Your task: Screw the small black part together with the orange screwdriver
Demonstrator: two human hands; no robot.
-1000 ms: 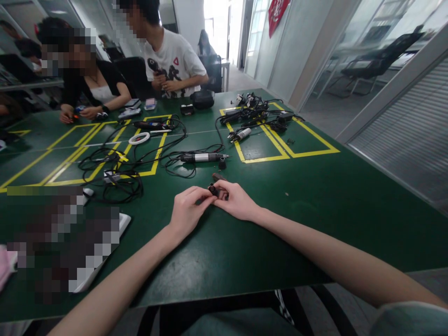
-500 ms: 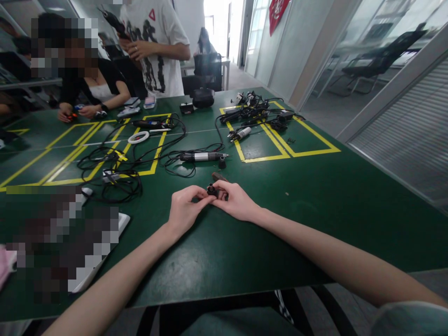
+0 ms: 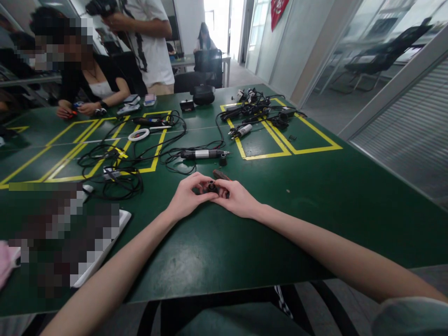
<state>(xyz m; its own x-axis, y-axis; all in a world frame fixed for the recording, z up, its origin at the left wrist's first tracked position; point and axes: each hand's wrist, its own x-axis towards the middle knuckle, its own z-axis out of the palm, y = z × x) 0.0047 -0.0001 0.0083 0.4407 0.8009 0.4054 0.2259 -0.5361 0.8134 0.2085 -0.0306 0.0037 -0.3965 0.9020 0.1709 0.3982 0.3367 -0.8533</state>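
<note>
Between my fingertips is a small black part with a round tube-like top (image 3: 211,185); its exact kind is too small to make out. My left hand (image 3: 191,196) pinches it from the left, and my right hand (image 3: 238,198) grips it from the right. Just beyond my right fingers lies a dark-handled tool (image 3: 221,175), partly hidden by that hand. Farther off, an electric screwdriver (image 3: 203,154) with a silver band rests on the green table, its tip pointing right. Below the tip a small black conical piece (image 3: 223,160) stands upright.
Coiled black cables (image 3: 122,184) spread over the left of the table (image 3: 280,224). A white ring (image 3: 139,135) lies among them. At the back right is a heap of cables and plugs (image 3: 250,106) inside yellow tape. Across the table, a seated person (image 3: 108,88) handles small objects; another stands behind.
My left fingers have shifted slightly around the black part, which stays between both hands. The standing person across the table has moved left. The view has tilted a little.
</note>
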